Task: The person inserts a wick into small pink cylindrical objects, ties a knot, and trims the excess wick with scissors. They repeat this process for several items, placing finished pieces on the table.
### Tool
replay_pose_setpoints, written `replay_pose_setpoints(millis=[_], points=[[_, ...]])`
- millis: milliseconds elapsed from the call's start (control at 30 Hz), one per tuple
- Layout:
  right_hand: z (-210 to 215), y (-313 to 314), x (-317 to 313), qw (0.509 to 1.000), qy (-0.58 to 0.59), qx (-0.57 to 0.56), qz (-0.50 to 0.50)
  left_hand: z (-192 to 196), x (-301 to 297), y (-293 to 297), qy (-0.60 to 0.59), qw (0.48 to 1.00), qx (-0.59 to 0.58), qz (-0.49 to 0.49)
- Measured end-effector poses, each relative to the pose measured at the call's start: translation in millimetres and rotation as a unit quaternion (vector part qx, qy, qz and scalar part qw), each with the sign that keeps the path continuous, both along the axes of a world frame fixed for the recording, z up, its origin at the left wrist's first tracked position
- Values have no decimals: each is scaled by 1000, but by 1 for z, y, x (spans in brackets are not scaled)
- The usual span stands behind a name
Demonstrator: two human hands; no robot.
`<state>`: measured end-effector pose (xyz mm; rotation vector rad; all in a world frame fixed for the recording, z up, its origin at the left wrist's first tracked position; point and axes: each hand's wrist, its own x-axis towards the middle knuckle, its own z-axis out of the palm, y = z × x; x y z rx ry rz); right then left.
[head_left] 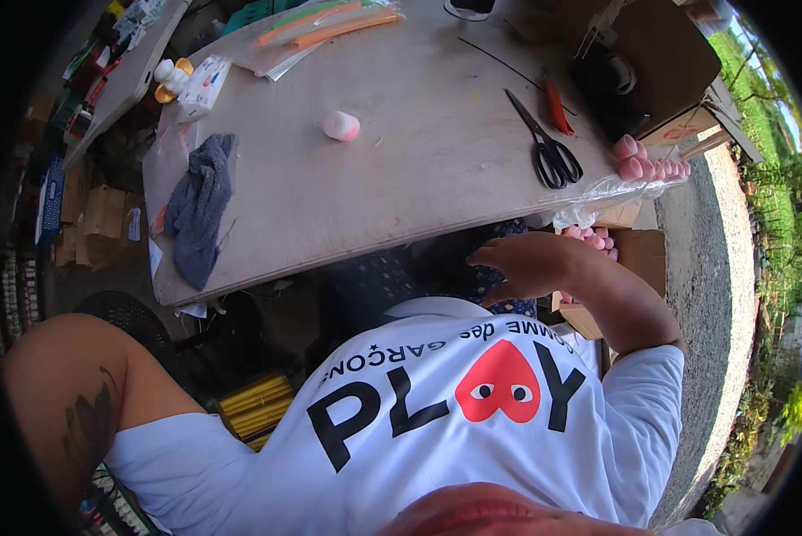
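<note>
While your right hand [528, 264] hovers, fingers spread, below the pale wooden worktop's [419, 170] near edge, pink foam cylinders [653, 166] crowd its right corner.

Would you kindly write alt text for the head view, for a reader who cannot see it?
A right hand hovers, fingers spread, below the edge of a wooden table, beside a cardboard box of pink pieces. On the table lie black scissors, a grey cloth and a pink-and-white ball.

Bright daylight, perhaps from the right; fisheye edges bend, dark rim vignette
</note>
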<state>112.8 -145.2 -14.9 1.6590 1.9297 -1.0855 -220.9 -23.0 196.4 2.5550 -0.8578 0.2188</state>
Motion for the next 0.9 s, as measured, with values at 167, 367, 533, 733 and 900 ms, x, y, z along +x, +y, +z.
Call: replay_pose_setpoints(millis=[167, 367, 533, 733, 900], points=[[23, 18, 8, 989, 78, 120, -33, -21, 5, -49, 31, 993, -40, -111], [25, 6, 41, 976, 73, 187, -83, -18, -5, -56, 8, 989, -90, -120], [31, -4, 62, 967, 73, 211, -125, -16, -9, -51, -3, 984, -121, -134], [34, 25, 73, 906, 121, 379, -148, 4, -7, -49, -37, 972, -182, -145], [-8, 43, 79, 845, 283, 387, -236, 7, -7, -35, -47, 955, -228, -185]])
